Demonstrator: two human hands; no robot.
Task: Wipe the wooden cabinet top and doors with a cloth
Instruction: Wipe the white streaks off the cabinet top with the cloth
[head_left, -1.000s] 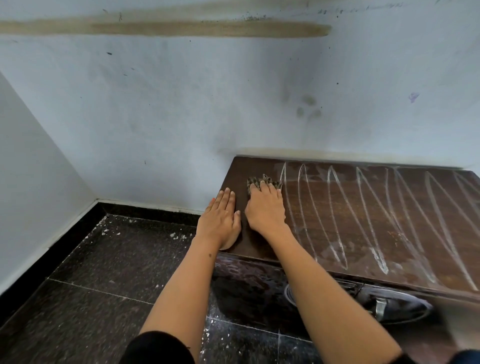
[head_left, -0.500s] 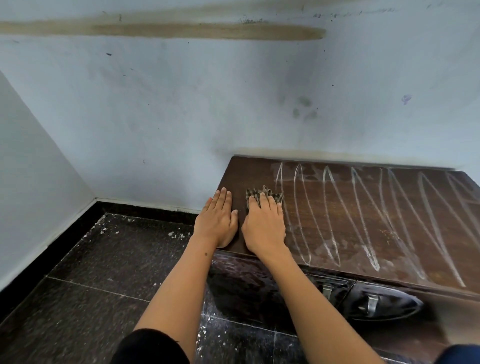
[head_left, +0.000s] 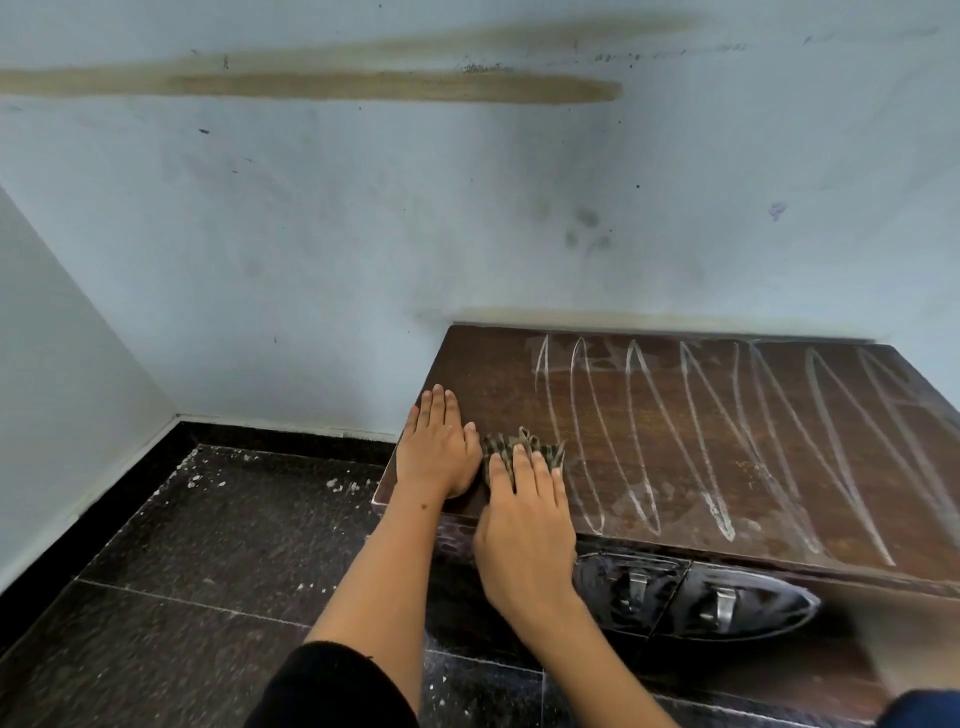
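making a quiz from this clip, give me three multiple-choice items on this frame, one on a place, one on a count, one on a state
1. Where does the cloth lie?
A. on the cabinet top, near its left end
B. on the floor
C. hung on a door handle

2. How many metal door handles show on the cabinet front?
A. none
B. two
C. five

3. How does the right hand meet the cloth?
A. lifts it high off the wood
B. presses it flat with straight fingers
C. does not touch it

Key:
1 A: the cloth sits on the wood beside the left hand.
2 B: a left handle and a right handle show.
3 B: its fingers lie straight over the cloth.
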